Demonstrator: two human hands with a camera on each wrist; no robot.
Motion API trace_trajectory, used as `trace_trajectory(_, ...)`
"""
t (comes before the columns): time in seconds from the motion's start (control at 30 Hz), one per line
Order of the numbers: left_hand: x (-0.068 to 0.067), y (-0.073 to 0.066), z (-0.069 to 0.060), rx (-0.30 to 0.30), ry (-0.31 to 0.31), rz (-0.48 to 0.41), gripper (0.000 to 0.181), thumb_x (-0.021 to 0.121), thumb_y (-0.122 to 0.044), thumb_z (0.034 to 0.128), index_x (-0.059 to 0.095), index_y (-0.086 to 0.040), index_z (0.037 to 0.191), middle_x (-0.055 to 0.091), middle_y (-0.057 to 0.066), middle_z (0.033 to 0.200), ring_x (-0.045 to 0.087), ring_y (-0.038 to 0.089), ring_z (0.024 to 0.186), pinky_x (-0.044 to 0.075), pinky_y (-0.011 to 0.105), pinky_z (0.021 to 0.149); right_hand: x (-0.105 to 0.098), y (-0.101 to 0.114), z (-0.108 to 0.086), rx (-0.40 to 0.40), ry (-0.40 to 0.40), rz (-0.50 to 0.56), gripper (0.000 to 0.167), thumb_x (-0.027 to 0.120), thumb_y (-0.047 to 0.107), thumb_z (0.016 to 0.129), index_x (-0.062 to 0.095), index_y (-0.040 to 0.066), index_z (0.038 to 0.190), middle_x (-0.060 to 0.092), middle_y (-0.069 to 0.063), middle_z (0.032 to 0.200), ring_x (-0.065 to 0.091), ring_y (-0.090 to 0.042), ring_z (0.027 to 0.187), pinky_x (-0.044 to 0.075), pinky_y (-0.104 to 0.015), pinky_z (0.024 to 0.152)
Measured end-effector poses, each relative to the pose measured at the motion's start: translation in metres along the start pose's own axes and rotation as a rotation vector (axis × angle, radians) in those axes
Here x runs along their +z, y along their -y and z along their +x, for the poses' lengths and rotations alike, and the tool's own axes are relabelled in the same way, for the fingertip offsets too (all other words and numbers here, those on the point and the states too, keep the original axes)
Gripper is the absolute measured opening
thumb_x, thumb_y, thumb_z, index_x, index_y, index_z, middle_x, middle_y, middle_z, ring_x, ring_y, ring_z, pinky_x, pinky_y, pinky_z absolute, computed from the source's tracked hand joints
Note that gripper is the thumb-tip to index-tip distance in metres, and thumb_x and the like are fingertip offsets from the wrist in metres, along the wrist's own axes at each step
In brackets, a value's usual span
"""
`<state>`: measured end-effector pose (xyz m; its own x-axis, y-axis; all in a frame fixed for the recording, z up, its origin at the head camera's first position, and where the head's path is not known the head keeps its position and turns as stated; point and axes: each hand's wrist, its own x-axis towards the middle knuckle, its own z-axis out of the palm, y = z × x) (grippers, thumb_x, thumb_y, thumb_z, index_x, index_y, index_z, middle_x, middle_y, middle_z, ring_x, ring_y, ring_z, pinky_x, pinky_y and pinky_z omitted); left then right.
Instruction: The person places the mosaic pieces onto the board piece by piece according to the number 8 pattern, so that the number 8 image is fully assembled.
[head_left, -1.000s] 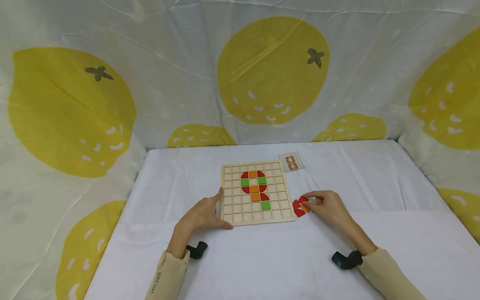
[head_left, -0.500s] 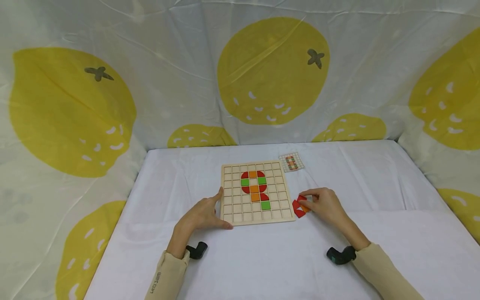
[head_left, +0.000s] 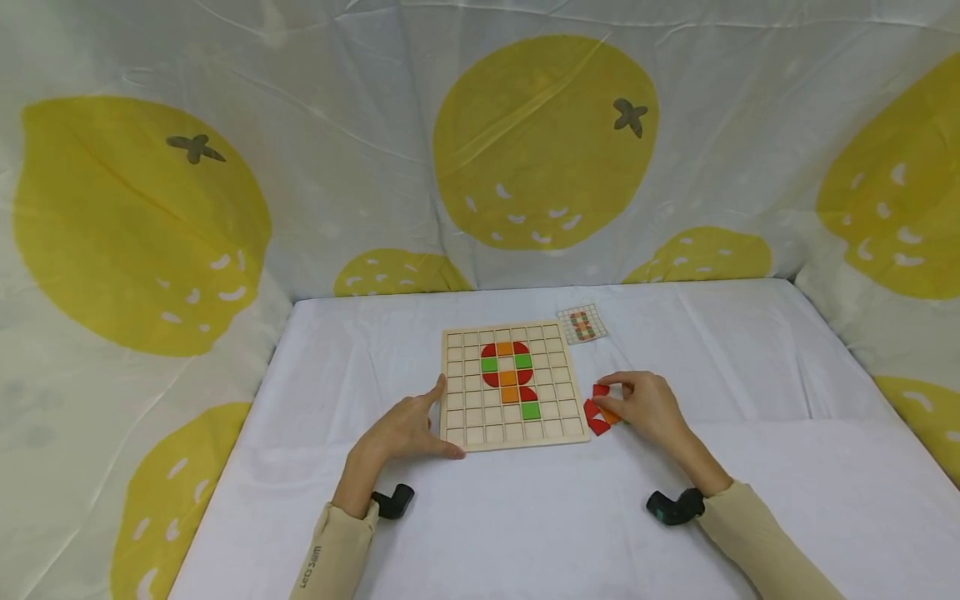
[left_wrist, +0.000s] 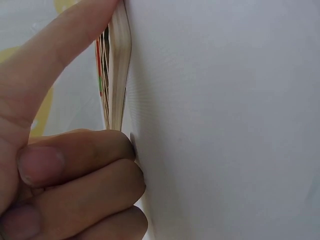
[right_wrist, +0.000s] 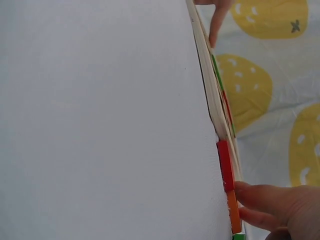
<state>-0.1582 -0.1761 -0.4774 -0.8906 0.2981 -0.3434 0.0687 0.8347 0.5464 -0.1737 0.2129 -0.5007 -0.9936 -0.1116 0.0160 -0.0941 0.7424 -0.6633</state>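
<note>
Head view shows a tile pattern partly laid on a square wooden board [head_left: 558,396], which lies flat on the white, cloth-covered counter [head_left: 517,533]. The step in hand looks to be choosing a piece for the lower half: the right hand [head_left: 643,408] is at the loose pieces, forefinger and thumb close together with a red tile [head_left: 601,389] showing between the tips; whether it is pinched or only touched, I cannot tell. The left hand [head_left: 405,429] has a wide grip, thumb and forefinger spread against two sides of the board's near left corner. Just beside the board's right edge lie more red pieces [head_left: 595,419] and an orange tile [head_left: 613,417]. Judging by the laid shapes, the next move calls for a red quarter-round left of the lower orange square [head_left: 510,394], turned so its curve faces outward. A small printed card [head_left: 583,325] by the far right corner carries a similar figure. The board is pale, smooth wood with raised lines marking square cells; the tiles are flat and thick-edged, squares and rounded quarters in glossy-looking paint. The cloth is soft, with faint creases.
</note>
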Motion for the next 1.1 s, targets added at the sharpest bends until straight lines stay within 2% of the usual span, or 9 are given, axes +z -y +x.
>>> trace_trajectory(0.1,0.0,0.0,0.0,0.0,-0.001,-0.004,0.134,0.096,-0.049,0.0665,0.014,-0.015,0.167,0.059,0.006,0.074,0.049,0.015,0.066,0.04,0.03,0.064,0.0,0.001,0.001,0.001,0.006,-0.008,0.03,0.086,0.022,0.085,0.08,0.006,0.111,0.039,0.002,0.057,0.037,-0.015,0.053,0.022,-0.023,0.05)
trace_trajectory(0.37,0.001,0.002,-0.001,0.007,-0.008,-0.008,0.134,0.096,-0.05,0.0665,0.015,-0.014,0.167,0.059,0.005,0.076,0.05,0.016,0.068,0.04,0.03,0.065,-0.005,-0.002,0.003,0.004,0.09,0.008,0.031,0.083,0.019,0.087,0.079,0.01,0.117,0.037,0.004,0.058,0.035,-0.013,0.054,0.024,-0.023,0.051)
trace_trajectory(0.7,0.003,0.003,0.0,0.012,-0.014,0.001,0.134,0.096,-0.051,0.0663,0.015,-0.014,0.167,0.059,0.006,0.076,0.05,0.016,0.067,0.04,0.03,0.063,-0.008,-0.009,0.006,-0.026,0.074,0.032,0.027,0.086,0.021,0.085,0.081,0.008,0.108,0.039,0.003,0.061,0.038,-0.014,0.06,0.026,-0.025,0.053)
trace_trajectory(1.1,0.004,0.003,0.001,0.006,-0.018,0.002,0.134,0.096,-0.051,0.0656,0.016,-0.014,0.167,0.059,0.005,0.075,0.049,0.016,0.067,0.039,0.03,0.063,-0.007,-0.015,0.008,-0.073,0.07,0.034,0.026,0.087,0.021,0.084,0.081,0.005,0.104,0.036,0.005,0.059,0.035,-0.012,0.057,0.024,-0.023,0.052)
